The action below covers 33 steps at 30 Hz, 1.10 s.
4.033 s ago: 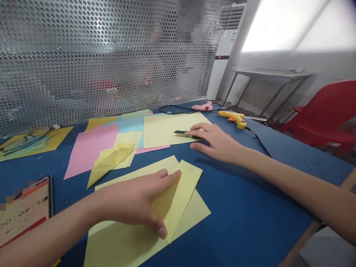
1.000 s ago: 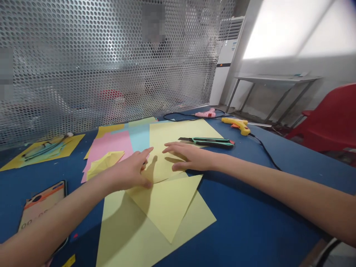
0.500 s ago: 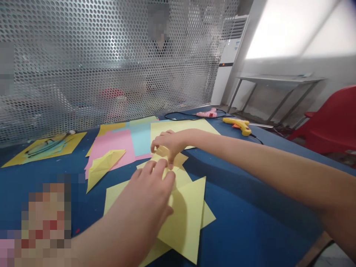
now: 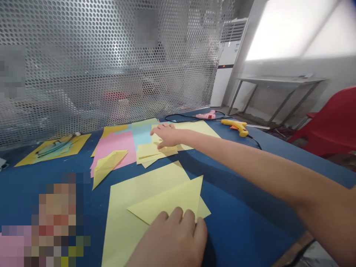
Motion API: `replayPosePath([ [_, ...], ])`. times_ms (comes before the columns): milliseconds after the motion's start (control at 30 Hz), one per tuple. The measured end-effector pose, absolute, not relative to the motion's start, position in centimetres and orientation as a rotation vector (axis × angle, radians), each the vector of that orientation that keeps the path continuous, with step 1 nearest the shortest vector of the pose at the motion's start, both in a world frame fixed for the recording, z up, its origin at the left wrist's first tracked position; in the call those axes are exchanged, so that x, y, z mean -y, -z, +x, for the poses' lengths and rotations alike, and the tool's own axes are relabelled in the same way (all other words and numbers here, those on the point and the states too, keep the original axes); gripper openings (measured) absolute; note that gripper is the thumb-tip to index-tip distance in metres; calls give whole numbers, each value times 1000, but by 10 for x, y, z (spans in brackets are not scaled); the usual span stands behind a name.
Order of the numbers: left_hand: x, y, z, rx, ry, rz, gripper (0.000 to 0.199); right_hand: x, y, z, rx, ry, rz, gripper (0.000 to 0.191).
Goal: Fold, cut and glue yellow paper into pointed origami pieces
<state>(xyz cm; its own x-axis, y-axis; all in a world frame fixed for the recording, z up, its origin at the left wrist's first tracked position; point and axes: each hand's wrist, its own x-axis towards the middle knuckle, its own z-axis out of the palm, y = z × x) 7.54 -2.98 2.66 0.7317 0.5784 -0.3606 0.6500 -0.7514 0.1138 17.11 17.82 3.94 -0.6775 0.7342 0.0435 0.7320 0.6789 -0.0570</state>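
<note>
My left hand (image 4: 174, 237) is at the near side of a folded yellow paper (image 4: 169, 198), its fingers bent over the lower edge and closed on it; the fingertips are hidden. That folded piece lies on a larger pale yellow sheet (image 4: 119, 222). Farther off, my right hand (image 4: 165, 135) rests over a small pile of yellow papers (image 4: 150, 150), fingers and thumb apart, not gripping. Left of the pile, another folded yellow piece (image 4: 107, 167) overlaps a pink sheet (image 4: 119, 142).
A pink glue gun (image 4: 206, 115) and a yellow glue gun (image 4: 236, 127) lie with cables on the blue table (image 4: 250, 200). Dark stems rest on a gold sheet (image 4: 80, 142) at left. A perforated metal screen (image 4: 83, 74) borders the back; a red chair (image 4: 330, 122) stands right.
My left hand has drawn back toward me, from beside my right hand to the folded yellow paper. The small yellow papers have moved away, and my right hand has loosened over them.
</note>
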Motion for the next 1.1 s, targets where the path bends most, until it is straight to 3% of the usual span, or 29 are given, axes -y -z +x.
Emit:
replayPosePath([
  [200, 15, -44, 38, -1332, 298, 2464, 83, -127, -39, 186, 2706, -135, -822, 49],
  [400, 8, -30, -10, -1604, 27, 2258, 47, -83, -6, 244, 2513, -111, -387, 30],
  [533, 2, -25, -15, -1639, -94, 2185, 40, -66, 19, 259, 2473, 36, -15, 6],
  [667, -3, -24, -8, -1636, -136, 2164, 52, -53, 25, 246, 2487, 165, 92, 46],
  [767, 1, -24, -6, -1628, -166, 2184, 65, -47, 23, 238, 2566, -17, -118, 69],
  [833, 4, -26, -7, -1604, -185, 2198, 68, -45, 22, 238, 2617, -136, -207, 58],
  [933, 8, -32, -10, -1576, -164, 2184, 68, -43, 20, 240, 2692, -176, -254, 20],
  [1100, 10, -18, -19, -1562, -106, 2212, 73, -44, 11, 245, 2752, -402, -466, 9],
])
